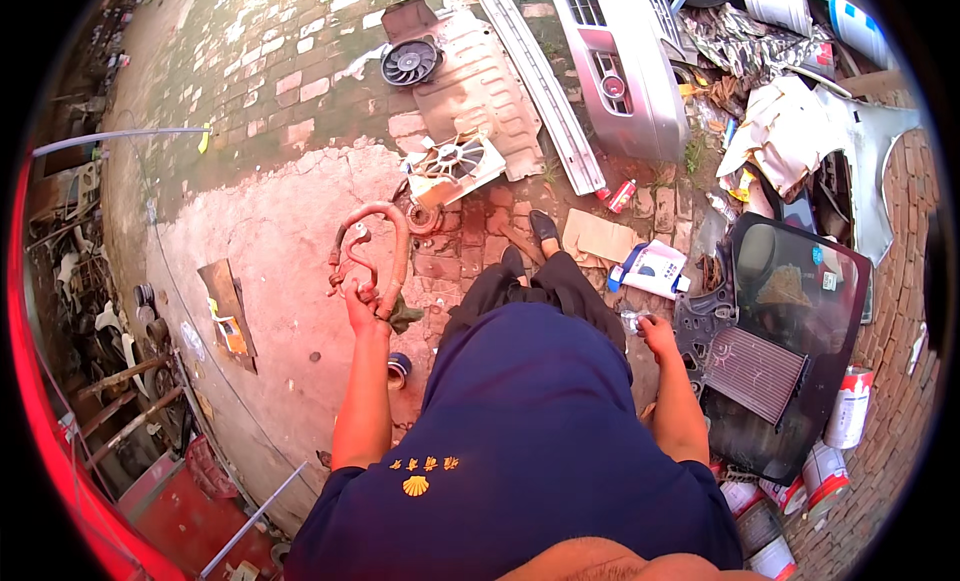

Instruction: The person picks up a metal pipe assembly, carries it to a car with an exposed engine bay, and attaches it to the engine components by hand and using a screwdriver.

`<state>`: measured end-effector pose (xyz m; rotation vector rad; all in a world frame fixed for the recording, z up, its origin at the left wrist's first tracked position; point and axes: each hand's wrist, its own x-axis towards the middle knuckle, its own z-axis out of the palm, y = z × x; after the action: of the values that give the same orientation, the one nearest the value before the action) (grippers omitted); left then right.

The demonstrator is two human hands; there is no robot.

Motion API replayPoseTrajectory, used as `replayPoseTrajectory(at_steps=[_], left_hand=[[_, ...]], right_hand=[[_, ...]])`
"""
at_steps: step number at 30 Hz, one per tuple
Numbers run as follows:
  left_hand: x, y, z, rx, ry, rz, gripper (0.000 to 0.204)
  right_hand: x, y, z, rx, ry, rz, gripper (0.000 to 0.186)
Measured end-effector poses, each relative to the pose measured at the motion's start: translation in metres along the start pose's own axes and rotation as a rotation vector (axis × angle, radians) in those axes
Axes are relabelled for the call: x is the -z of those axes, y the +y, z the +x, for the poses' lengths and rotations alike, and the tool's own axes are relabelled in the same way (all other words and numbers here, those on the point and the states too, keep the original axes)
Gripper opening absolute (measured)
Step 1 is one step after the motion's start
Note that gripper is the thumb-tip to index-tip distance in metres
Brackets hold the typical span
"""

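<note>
My left hand point(368, 309) is closed around a bundle of curved hoses point(397, 243), reddish-brown in this light. The largest bends into a wide loop above the fist, with a thinner twisted piece inside it. A dark greenish rag-like scrap point(405, 317) shows beside the fist; whether I hold it too is unclear. My right hand point(657, 333) hangs on the other side of my body with fingers curled together. A small whitish, translucent thing point(630, 319) shows at its fingertips, too small to name. Just beyond lies a white and blue container point(655, 269).
On the brick ground ahead lie a fan shroud point(460, 166), a round black fan point(410, 61), a long metal strip point(545, 91) and a silver car bumper point(640, 91). Right of me are a radiator point(755, 374), a windshield point(800, 311) and several paint cans point(851, 406). An open tin point(398, 369) stands left.
</note>
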<state>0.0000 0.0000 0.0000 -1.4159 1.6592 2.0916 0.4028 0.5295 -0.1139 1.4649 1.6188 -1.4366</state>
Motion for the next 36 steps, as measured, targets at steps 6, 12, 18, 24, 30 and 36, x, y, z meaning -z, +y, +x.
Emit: replayPoseTrajectory(at_steps=[6,12,18,24,30,36], left_hand=[[-0.023,-0.006,-0.017,0.013,-0.038,-0.042,0.029],[-0.012,-0.008,-0.070,-0.003,0.228,-0.094,0.026],[0.049,-0.041,-0.095,-0.014,0.397,-0.274,0.017],[0.117,-0.083,-0.109,0.050,0.505,-0.415,0.031],[0.160,-0.109,-0.118,0.075,0.592,-0.444,0.034],[0.217,-0.136,-0.111,0.111,0.636,-0.560,0.031]], right_hand=[[0.054,-0.086,0.065,0.152,-0.010,0.026,0.032],[0.078,-0.174,0.127,0.183,-0.059,-0.040,0.034],[0.071,-0.240,0.163,0.221,-0.121,-0.130,0.031],[0.022,-0.295,0.154,0.278,-0.220,-0.267,0.034],[-0.027,-0.315,0.135,0.357,-0.292,-0.345,0.025],[-0.075,-0.325,0.109,0.386,-0.340,-0.538,0.028]])
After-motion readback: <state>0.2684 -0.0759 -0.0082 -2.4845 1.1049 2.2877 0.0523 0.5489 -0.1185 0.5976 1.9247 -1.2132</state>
